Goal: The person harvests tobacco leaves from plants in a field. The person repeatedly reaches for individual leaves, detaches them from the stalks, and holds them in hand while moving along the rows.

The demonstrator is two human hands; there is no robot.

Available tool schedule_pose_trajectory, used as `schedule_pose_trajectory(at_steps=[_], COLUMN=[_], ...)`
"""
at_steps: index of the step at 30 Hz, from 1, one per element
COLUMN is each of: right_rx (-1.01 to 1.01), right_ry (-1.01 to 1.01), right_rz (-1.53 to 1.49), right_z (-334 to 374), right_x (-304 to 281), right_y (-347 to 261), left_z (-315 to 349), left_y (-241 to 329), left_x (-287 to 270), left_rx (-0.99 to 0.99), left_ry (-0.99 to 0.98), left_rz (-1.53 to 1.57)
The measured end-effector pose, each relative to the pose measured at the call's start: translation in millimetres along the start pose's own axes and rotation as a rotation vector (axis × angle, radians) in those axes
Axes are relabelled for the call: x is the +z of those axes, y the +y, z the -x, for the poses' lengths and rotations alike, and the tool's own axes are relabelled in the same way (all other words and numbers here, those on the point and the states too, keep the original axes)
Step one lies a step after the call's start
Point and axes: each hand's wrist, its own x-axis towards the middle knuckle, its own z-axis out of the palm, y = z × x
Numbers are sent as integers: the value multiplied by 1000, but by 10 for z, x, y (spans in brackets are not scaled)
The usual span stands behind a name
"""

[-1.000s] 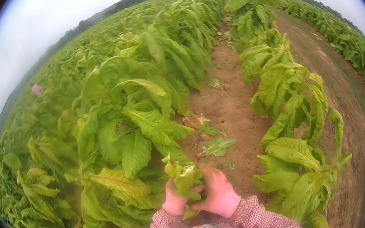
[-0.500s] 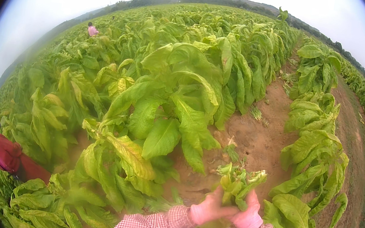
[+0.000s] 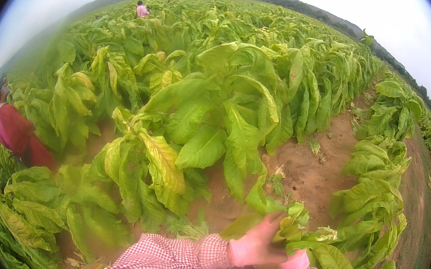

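Note:
Low in the head view, my left hand (image 3: pixel 255 242) in a pink glove lies blurred across a bunch of small green leaf tops (image 3: pixel 295 229). My right hand (image 3: pixel 295 262), also pink-gloved, is mostly hidden behind it and grips the bunch from below. Both sleeves (image 3: pixel 178 263) are red-and-white check. Just ahead of my hands stands a tall plant with big light-green leaves (image 3: pixel 222 119).
A bare dirt path (image 3: pixel 324 169) runs up to the right between two rows of leafy plants (image 3: pixel 378 170). A person in red (image 3: pixel 14 131) bends among plants at the left. Another person in pink (image 3: pixel 142 10) stands far off in the field.
My view has swung left, bringing the person in red nearer to the middle. My hands with the leaf bunch have shifted right and the left hand now crosses over it.

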Motion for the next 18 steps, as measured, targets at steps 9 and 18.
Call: schedule_pose_trajectory(at_steps=[9, 18], right_rx=[-22, -148], right_ry=[151, 102], right_rz=[-115, 86], right_z=[79, 290], right_x=[36, 499], right_y=[57, -42], left_z=[14, 98], left_y=[215, 296], left_x=[-111, -141], left_rx=[34, 153], left_ry=[-102, -7], left_rz=[-42, -211])
